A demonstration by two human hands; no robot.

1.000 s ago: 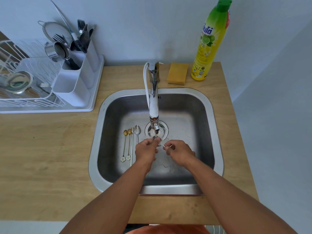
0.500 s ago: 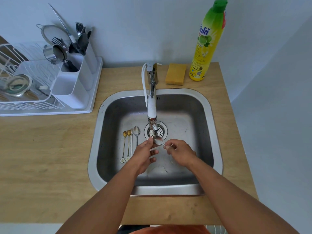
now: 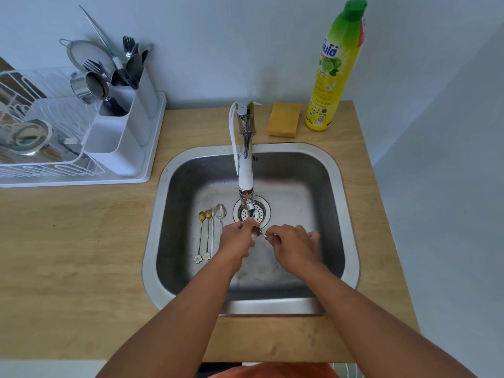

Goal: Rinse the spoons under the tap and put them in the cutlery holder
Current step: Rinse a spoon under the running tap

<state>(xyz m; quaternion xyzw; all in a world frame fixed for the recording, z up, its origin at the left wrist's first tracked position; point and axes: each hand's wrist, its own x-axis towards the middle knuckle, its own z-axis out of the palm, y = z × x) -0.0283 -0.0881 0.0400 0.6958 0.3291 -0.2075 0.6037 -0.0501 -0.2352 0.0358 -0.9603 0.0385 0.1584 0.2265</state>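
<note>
A small silver spoon (image 3: 257,232) is held between both hands just below the tap (image 3: 246,170) spout, over the drain. My right hand (image 3: 293,245) pinches its handle. My left hand (image 3: 236,240) has its fingertips on the bowl. On the floor of the steel sink (image 3: 338,186), left of my hands, lie several more spoons (image 3: 211,230): two gold ones with flower ends and silver ones. The white cutlery holder (image 3: 117,137) stands on the drying rack at the back left, with forks and spoons in its rear compartments.
A white dish rack (image 3: 41,162) with a steel cup and strainer sits left of the sink. A yellow sponge (image 3: 283,120) and a tall yellow-green dish soap bottle (image 3: 334,72) stand behind the sink. The wooden counter (image 3: 68,255) ends at a wall on the right.
Both hands stay under the spout with the spoon. My left fingers have shifted along the spoon's bowl, and the spoon has turned slightly between the hands.
</note>
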